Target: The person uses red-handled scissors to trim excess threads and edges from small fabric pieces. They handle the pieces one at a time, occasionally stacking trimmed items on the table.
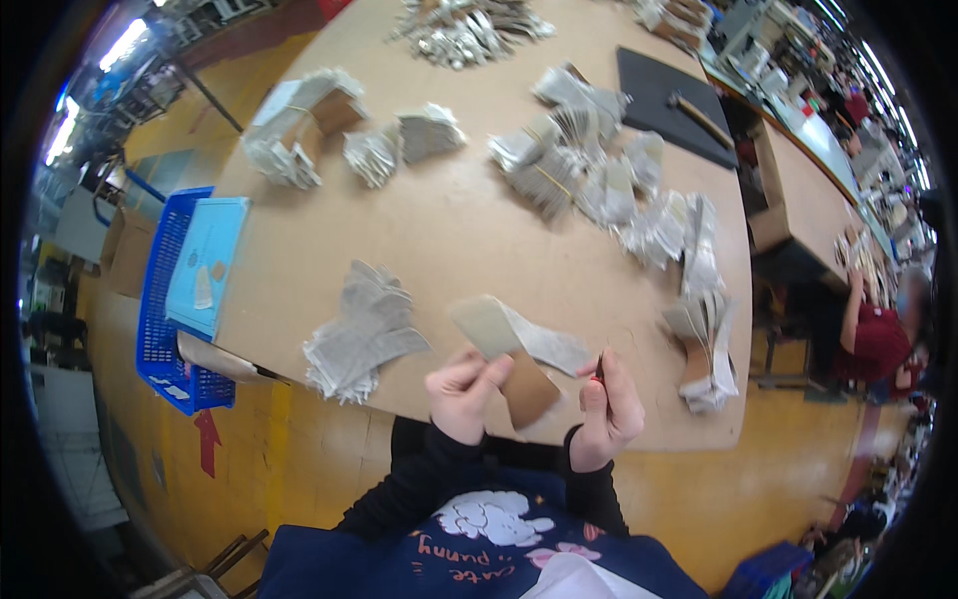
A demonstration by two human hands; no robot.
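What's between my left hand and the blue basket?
The head view shows a pile of grey pieces on the table between your left hand and the basket.

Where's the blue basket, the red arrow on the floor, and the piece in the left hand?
Blue basket [157, 334]: head view, on its mesh side wall.
Red arrow [208, 442]: head view, on its middle.
Piece [531, 391]: head view, on its brown part.

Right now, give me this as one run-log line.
left hand: pinching grey-and-brown fabric piece | right hand: holding red-and-black tool | farther left: grey fabric pile on table
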